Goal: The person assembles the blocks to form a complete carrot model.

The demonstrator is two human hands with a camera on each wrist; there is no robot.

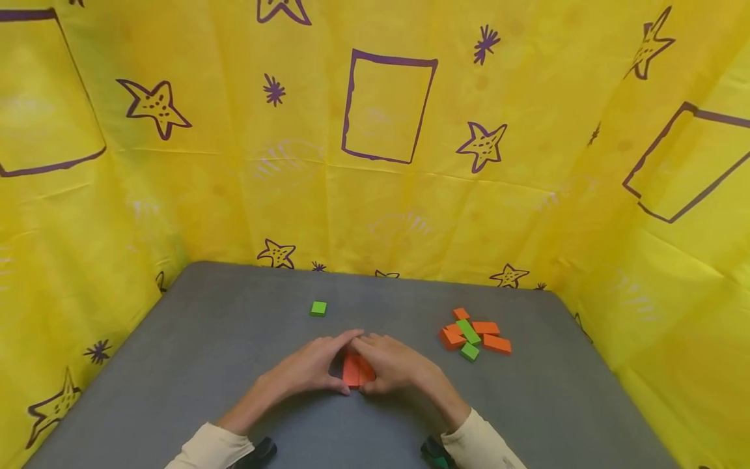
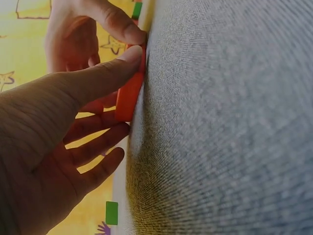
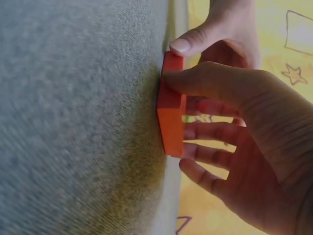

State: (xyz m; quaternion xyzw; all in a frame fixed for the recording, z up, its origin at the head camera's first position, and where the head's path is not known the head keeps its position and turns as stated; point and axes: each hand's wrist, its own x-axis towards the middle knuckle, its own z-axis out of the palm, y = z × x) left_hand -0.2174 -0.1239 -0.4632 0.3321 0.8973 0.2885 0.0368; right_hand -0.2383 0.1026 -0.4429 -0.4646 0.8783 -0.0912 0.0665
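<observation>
Two orange rectangular blocks lie flat on the grey table, side by side with long edges together: a left orange block and a right orange block. My left hand curves round them from the left, and my right hand from the right. Both thumbs press the near end of the blocks, as the right wrist view shows on the orange block. Around the far end the other fingers reach, partly hidden; the index fingertips meet there in the head view. In the left wrist view an orange block stands between thumb and fingers.
A single green block sits farther back, left of centre. To the right is a loose pile of several orange blocks with a green block on top and a small green block in front. Yellow patterned cloth walls the table.
</observation>
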